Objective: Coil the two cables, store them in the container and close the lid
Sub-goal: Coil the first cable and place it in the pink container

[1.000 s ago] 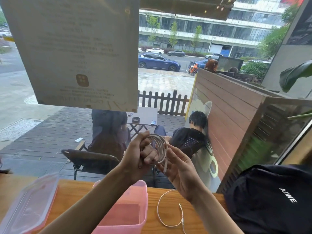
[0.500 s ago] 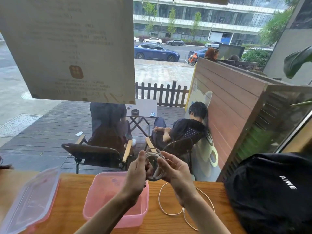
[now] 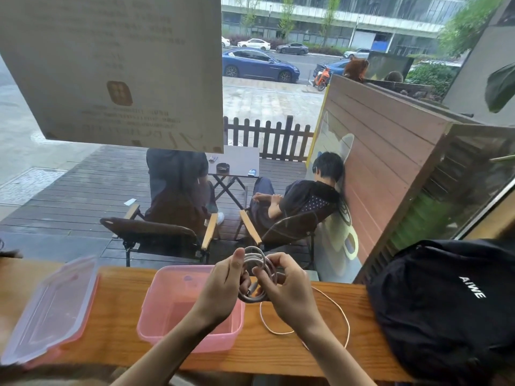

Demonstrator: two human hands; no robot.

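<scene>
A coiled white cable (image 3: 257, 263) is held upright between both hands just above the right rim of the open pink container (image 3: 156, 313). My left hand (image 3: 223, 288) grips the coil's left side with the thumb raised. My right hand (image 3: 287, 291) pinches the coil's right side and its end near the bottom. A second, thinner white cable (image 3: 338, 310) lies loose in a wide loop on the wooden counter to the right of the container, partly hidden under my right wrist. The clear lid (image 3: 53, 307) lies flat on the counter to the left.
A black backpack (image 3: 446, 302) sits on the counter at the far right. The wooden counter (image 3: 117, 324) runs along a window; outside, people sit in chairs on a deck. A paper sign hangs on the glass at upper left.
Both hands have come down with the coil from chest height to just above the container's right rim. The view has tilted down, showing more of the counter and the loose cable.
</scene>
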